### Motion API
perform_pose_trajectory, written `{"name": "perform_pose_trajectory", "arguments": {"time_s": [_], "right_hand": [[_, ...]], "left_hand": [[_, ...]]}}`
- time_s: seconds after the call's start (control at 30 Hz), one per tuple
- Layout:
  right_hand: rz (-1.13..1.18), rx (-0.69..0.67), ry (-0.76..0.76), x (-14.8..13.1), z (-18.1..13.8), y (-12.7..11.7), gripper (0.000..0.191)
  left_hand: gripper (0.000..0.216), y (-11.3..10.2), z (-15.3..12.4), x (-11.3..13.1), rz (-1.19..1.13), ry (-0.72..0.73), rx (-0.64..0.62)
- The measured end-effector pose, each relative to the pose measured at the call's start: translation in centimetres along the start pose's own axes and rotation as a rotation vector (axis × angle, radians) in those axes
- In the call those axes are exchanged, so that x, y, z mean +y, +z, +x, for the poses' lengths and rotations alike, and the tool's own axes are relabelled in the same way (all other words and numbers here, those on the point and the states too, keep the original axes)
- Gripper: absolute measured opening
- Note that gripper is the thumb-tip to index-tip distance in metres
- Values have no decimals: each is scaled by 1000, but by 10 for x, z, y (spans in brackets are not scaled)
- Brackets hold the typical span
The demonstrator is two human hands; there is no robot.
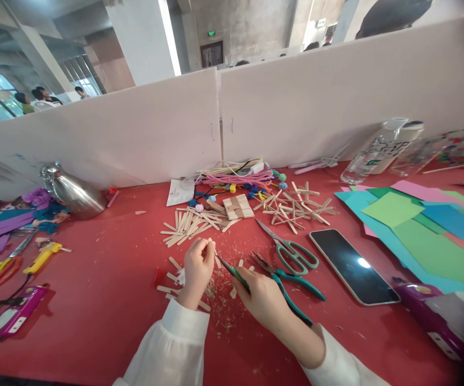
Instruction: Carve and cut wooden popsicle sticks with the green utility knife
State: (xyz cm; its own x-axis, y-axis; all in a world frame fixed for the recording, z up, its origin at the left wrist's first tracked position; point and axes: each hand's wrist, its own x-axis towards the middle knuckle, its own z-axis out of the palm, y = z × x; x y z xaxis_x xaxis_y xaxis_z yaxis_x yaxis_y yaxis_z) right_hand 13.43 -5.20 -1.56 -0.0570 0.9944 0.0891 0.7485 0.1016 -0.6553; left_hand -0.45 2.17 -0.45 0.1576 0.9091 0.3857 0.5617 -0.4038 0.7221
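Far to the left of the fingers a steel jug (73, 193) lies tilted on the red surface (107, 279); what it holds cannot be seen. The left hand (197, 271) has its fingers pinched closed on a wooden stick (217, 261), held just above a scatter of shavings (216, 300). Just right of those fingers, the right hand (264, 300) is closed around a green-handled cutter (238, 276) whose tip meets the stick. With the blade so near the left fingertips, a slip off the thin wood could nick them, or snap the stick. Well to the right and beyond the fingers a clear bottle (372, 153) lies on its side, seemingly empty.
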Motion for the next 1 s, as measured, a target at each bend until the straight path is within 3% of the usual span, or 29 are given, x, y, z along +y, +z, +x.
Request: {"name": "perform_pose_trajectory", "arguments": {"time_s": [0.2, 0.37, 0.5, 0.67, 1.0], "right_hand": [[195, -30, 56, -2, 2, -7, 20], [427, -50, 127, -2, 5, -12, 30], [624, -104, 186, 0, 7, -15, 38], [748, -109, 222, 0, 9, -20, 40], [746, -64, 221, 3, 10, -20, 36]], "left_hand": [[28, 1, -1, 5, -93, -2, -108], [30, -1, 0, 4, -342, -50, -153], [34, -2, 0, 3, -486, -101, -296], [48, 0, -4, 4, -447, -142, -419], [38, -2, -6, 8, -257, -94, -425]]}}
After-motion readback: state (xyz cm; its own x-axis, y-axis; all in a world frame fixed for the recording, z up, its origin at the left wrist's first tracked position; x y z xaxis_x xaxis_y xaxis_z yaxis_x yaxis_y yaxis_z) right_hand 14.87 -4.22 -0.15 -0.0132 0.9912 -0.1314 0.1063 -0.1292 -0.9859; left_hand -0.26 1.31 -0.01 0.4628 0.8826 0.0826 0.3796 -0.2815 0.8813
